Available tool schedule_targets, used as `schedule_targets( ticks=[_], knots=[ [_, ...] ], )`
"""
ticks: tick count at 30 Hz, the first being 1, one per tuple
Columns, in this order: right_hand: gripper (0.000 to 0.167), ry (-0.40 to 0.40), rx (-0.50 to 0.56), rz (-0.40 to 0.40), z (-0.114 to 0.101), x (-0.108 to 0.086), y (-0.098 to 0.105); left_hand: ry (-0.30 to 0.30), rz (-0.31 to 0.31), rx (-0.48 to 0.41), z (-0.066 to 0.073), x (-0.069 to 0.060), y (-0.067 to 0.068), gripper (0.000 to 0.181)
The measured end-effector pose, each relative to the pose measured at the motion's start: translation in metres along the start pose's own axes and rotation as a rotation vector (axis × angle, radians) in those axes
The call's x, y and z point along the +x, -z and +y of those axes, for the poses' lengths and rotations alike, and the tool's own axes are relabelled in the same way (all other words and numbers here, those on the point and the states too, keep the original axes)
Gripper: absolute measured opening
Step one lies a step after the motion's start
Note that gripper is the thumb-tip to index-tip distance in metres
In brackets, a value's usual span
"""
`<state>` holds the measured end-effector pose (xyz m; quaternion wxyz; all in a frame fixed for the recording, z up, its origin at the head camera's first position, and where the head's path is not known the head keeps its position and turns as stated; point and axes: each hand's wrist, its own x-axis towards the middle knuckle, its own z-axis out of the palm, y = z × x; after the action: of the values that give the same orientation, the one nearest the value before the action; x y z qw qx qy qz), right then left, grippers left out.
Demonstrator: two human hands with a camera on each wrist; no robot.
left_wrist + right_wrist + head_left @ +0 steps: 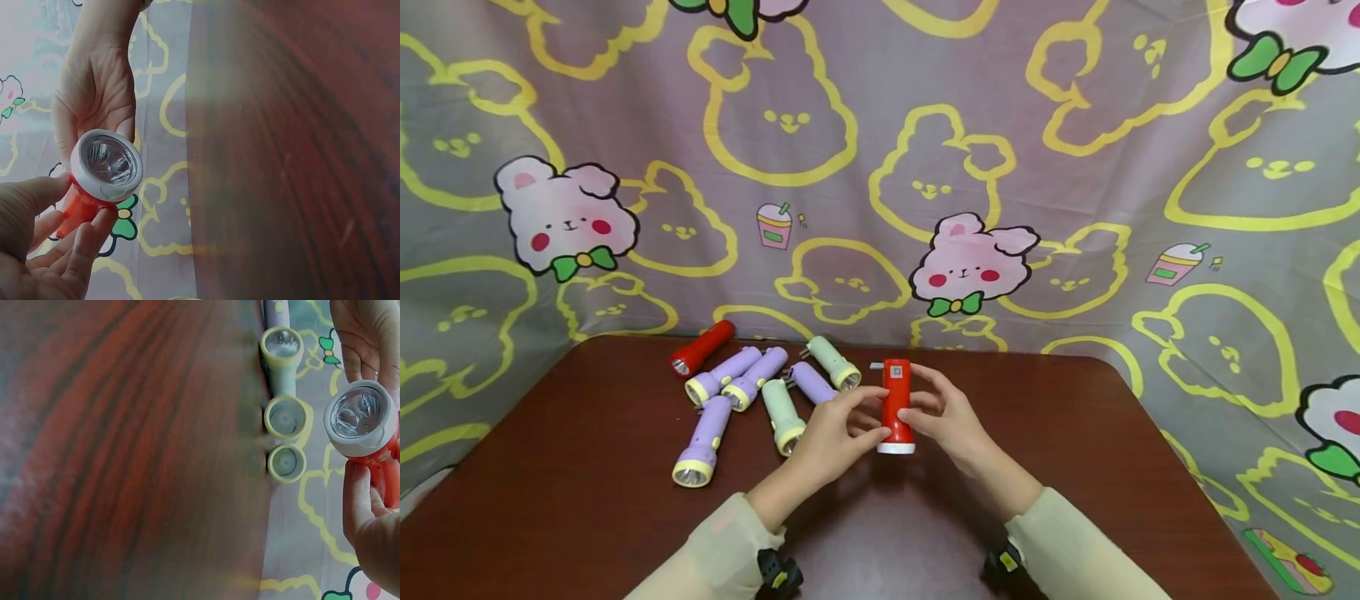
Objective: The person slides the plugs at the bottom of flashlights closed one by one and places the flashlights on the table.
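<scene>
A red flashlight (897, 408) with a white lens rim is held above the table, its lens end down and a metal prong sticking out near its upper end. My left hand (835, 429) pinches it from the left with thumb and fingers. From the other side, my right hand (951, 417) grips the red body, thumb across its front. The left wrist view shows the clear lens (111, 161) and silver reflector between the two hands. In the right wrist view the white rim (359, 419) faces the camera, and fingers partly cover the body.
On the left of the brown table (1037, 467) lie several purple flashlights (706, 437), two pale green ones (781, 412), and another red flashlight (703, 348) at the back. A patterned curtain (850, 208) hangs behind the table.
</scene>
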<state>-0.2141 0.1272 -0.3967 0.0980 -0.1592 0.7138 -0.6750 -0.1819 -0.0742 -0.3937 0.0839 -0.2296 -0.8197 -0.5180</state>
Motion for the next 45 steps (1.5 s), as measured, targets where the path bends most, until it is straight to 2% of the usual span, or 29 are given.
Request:
schedule_targets(
  ticks=[7, 15, 25, 31, 34, 38, 41, 45],
  knots=[
    [0.068, 0.023, 0.002, -0.005, -0.006, -0.008, 0.001, -0.003, -0.009, -0.008, 0.007, -0.003, 0.000, 0.046],
    [0.068, 0.064, -0.049, -0.013, -0.010, -0.019, 0.001, -0.013, -0.035, -0.028, 0.016, -0.012, 0.000, 0.047],
    [0.068, 0.085, -0.098, -0.020, -0.013, -0.035, 0.001, -0.050, -0.068, -0.081, 0.016, -0.024, -0.001, 0.045],
    [0.070, 0.082, -0.110, -0.024, -0.015, -0.042, 0.000, -0.076, -0.044, -0.081, 0.019, -0.029, -0.001, 0.040],
    [0.070, 0.097, -0.121, -0.016, -0.016, -0.044, 0.000, -0.088, -0.050, -0.084, 0.020, -0.030, 0.000, 0.038],
    [0.070, 0.126, -0.119, -0.018, -0.018, -0.049, -0.001, -0.070, -0.071, -0.119, 0.021, -0.030, 0.005, 0.035],
    [0.070, 0.157, -0.101, -0.044, -0.020, -0.051, -0.002, -0.035, -0.038, -0.133, 0.021, -0.029, 0.011, 0.033],
    [0.068, 0.193, -0.090, -0.075, -0.021, -0.051, -0.006, -0.006, 0.065, -0.119, 0.023, -0.026, 0.020, 0.031]
  ],
)
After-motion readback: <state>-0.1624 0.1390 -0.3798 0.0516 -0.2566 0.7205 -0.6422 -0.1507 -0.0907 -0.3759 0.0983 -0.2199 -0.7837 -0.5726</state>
